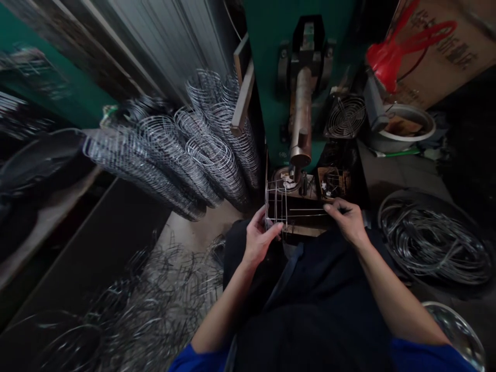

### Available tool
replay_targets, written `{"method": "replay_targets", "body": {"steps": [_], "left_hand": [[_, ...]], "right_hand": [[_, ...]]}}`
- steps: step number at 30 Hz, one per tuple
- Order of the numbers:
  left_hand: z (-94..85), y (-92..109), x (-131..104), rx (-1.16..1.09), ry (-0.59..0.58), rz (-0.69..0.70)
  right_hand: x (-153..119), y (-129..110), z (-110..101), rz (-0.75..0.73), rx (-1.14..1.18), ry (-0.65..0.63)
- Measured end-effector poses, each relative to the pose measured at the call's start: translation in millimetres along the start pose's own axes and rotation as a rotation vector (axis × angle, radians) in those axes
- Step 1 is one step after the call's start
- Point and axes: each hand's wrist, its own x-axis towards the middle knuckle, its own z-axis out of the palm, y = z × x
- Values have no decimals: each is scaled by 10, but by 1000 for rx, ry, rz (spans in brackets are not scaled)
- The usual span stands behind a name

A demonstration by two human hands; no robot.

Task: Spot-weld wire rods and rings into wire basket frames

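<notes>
My left hand point(261, 237) is closed around the lower left side of a small wire frame point(276, 204), which stands just in front of the machine's lower tip. In my right hand point(346, 221), thumb and fingers pinch the right end of a thin metal wire piece point(306, 210). That piece points left towards the frame; whether it touches the frame I cannot tell. Above both hands, the thick metal arm point(301, 116) of a green machine point(263, 31) reaches down to a small work spot. My fingertips partly hide the frame's lower edge.
Tall stacks of wire rings point(217, 155) lean at the left. Loose wire pieces point(170, 299) cover the floor. On the right lie a large pile of wire rings point(434, 240), a white bowl point(411, 124) and a fan guard point(346, 116). Red-handled tool point(387, 62) hangs above.
</notes>
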Motion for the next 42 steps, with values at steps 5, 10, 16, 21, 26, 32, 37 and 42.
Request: {"method": "replay_targets", "body": {"steps": [5,10,16,21,26,32,37,42], "left_hand": [[119,-39,118,29,-4,8],[160,-66,209,39,17,10],[208,-86,301,45,21,21],[272,-59,389,29,11,60],[303,-62,472,17,13,79],[319,-104,526,-7,-6,69],[351,-75,554,-25,6,52],[395,-19,580,-29,23,54]], "right_hand": [[189,39,50,-63,-18,-4],[331,148,21,-85,-33,-18],[462,247,-37,-76,-35,-30],[557,221,-66,-77,-70,-39],[640,198,-91,-79,-111,-37],[733,188,-109,-87,-112,-38],[787,120,-117,-99,-133,-44],[823,55,-121,-116,-163,-34]]}}
